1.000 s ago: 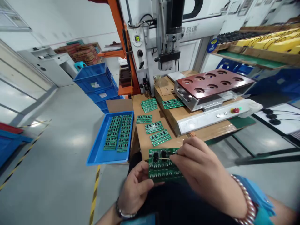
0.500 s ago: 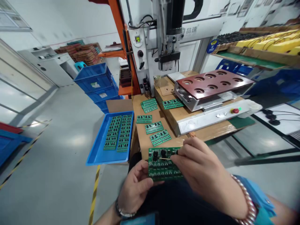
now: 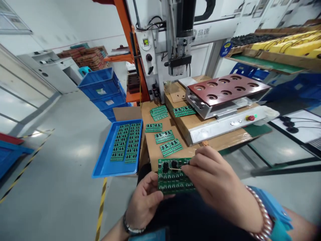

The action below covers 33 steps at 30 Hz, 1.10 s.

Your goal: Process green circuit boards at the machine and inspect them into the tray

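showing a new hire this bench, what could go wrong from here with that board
The bare left hand grips the green circuit board ungloved, so skin oils or static could possibly reach it. The thin pale stick pinched in the right hand sits right beside the black components, so a slip might knock or bend one. The board is held in the air, off the tan cardboard-topped bench, so a fumble could drop it.
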Available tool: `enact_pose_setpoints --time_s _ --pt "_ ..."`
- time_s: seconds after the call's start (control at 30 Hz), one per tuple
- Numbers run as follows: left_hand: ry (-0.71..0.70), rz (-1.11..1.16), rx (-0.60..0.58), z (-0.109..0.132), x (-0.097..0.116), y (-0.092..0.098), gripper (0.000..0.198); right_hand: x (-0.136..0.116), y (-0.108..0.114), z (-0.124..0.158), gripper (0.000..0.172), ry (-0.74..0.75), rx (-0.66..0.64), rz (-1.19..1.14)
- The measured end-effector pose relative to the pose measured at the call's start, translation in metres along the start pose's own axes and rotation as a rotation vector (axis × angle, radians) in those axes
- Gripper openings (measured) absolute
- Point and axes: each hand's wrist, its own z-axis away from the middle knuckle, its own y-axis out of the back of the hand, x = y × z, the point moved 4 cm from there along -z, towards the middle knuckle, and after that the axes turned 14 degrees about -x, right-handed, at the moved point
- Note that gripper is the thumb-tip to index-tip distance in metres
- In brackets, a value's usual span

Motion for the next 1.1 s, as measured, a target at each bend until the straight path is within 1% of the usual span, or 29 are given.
enact_pose_setpoints --time_s 0.23,0.4,0.47,0.53,0.63,0.7,0.77,0.97,1.1 --pt "-0.010 0.015 -0.014 0.002 -0.001 0.002 0.027 -0.001 -0.006 0.002 0.021 -0.012 -0.046 -0.009" --pt "-0.015 0.004 0.007 0.001 0.000 0.003 0.030 -0.002 -0.006 0.000 0.022 -0.008 -0.068 -0.045" --pt "-0.012 -0.001 0.015 0.002 0.000 0.005 0.031 -0.001 0.000 0.002 0.019 0.010 -0.032 -0.079" --pt "-0.012 -0.005 0.048 0.005 0.001 0.009 0.030 0.003 0.010 0.006 0.017 0.015 0.028 -0.093" --pt "-0.031 -0.015 0.138 0.010 0.003 0.019 0.032 0.012 0.023 0.015 0.018 -0.037 0.085 -0.071" --pt "-0.046 -0.028 0.157 0.012 0.006 0.023 0.035 0.017 0.027 0.021 0.019 -0.071 0.106 -0.052" --pt "-0.051 -0.039 0.141 0.012 0.007 0.024 0.036 0.021 0.028 0.025 0.019 -0.086 0.113 -0.048" --pt "-0.046 -0.089 0.106 0.010 0.010 0.021 0.038 0.023 0.021 0.029 0.020 -0.106 0.046 -0.087" --pt "-0.046 -0.109 0.101 0.011 0.010 0.015 0.038 0.022 0.022 0.029 0.019 -0.089 0.052 -0.078"
